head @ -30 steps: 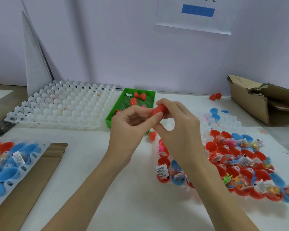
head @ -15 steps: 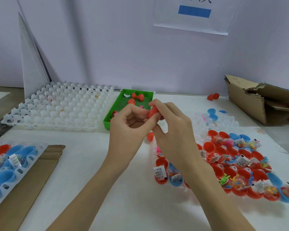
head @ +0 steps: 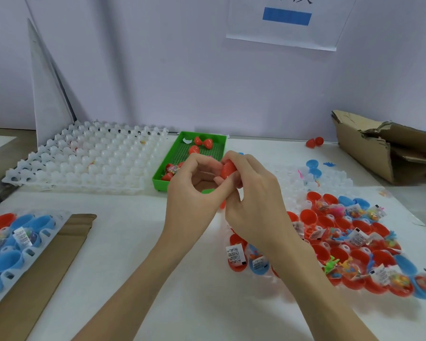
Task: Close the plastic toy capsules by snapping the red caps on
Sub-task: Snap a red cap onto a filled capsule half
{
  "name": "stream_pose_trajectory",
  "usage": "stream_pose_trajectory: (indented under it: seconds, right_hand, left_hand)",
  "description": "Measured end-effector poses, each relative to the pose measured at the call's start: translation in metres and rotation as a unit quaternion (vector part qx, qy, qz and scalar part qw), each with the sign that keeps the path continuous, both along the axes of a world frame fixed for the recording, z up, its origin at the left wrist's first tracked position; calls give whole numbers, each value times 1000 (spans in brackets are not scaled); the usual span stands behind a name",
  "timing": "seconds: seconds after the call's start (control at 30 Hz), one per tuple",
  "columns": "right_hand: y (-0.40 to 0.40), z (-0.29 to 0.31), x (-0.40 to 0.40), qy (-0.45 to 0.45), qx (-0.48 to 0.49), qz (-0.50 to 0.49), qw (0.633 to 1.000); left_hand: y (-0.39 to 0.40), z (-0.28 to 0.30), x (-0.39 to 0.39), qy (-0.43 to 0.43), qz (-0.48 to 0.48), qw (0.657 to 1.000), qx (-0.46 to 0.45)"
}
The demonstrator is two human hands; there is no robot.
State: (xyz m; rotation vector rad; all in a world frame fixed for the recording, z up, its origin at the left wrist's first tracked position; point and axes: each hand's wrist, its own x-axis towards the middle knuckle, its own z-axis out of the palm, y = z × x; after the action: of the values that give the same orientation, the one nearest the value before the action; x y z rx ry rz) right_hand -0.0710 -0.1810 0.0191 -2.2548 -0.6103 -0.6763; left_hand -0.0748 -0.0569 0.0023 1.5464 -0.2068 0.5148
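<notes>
Two hands are brought together above the white table [head: 123, 254], and one red capsule [head: 228, 169] is held between them; the left hand [head: 194, 200] is curled with its thumb and forefinger pinching the capsule from the near side, and the right hand [head: 253, 200] is wrapped over it from the far side, fingers bent round the red shell; both hands are therefore closed on the same piece. Only the rounded red top is seen between the fingers; the seam is hidden, so whether the cap has already clicked home cannot be told. The step is judged to be the snapping of the cap; it is best done with the halves kept in line and squeezed straight along the axis, since a tilted cap would probably catch on one side only; the packet inside should be kept clear of the rim, or the seam may be held apart. The capsule sits high in the grip, at the fingertips rather than in the palms, above and in front of the green tray [head: 162, 173] where closed red capsules [head: 202, 141] lie; open filled halves [head: 354, 237] wait in the clear tray at the right, beneath the right wrist.
</notes>
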Motion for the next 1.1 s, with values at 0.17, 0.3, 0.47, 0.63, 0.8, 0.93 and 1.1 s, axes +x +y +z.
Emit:
stream_pose_trajectory:
  seconds: [0.17, 0.3, 0.47, 0.63, 0.8, 0.93, 1.1]
  right_hand:
    - [-2, -1, 2, -18, 17, -9, 1000]
    - [0, 0, 3, -50, 44, -29, 997]
    - [-1, 2, 4, -75, 62, -3, 995]
    - [-3, 1, 5, -64, 69, -5, 996]
    - [-5, -1, 6, -35, 57, -13, 998]
    - [-1, -3, 6, 4, 47, -7, 999]
    - [-2, -4, 5, 30, 37, 0, 999]
  left_hand:
    - [5, 1, 2, -8, -2, 1000, 8]
    - [12, 6, 5, 46, -76, 992, -85]
    - [16, 9, 3, 159, -229, 934, -222]
    - [12, 9, 5, 182, -228, 932, -214]
    - [14, 6, 7, 150, -201, 954, -167]
    - [16, 4, 9, 156, -178, 958, -162]
    - [16, 0, 10, 151, -159, 970, -108]
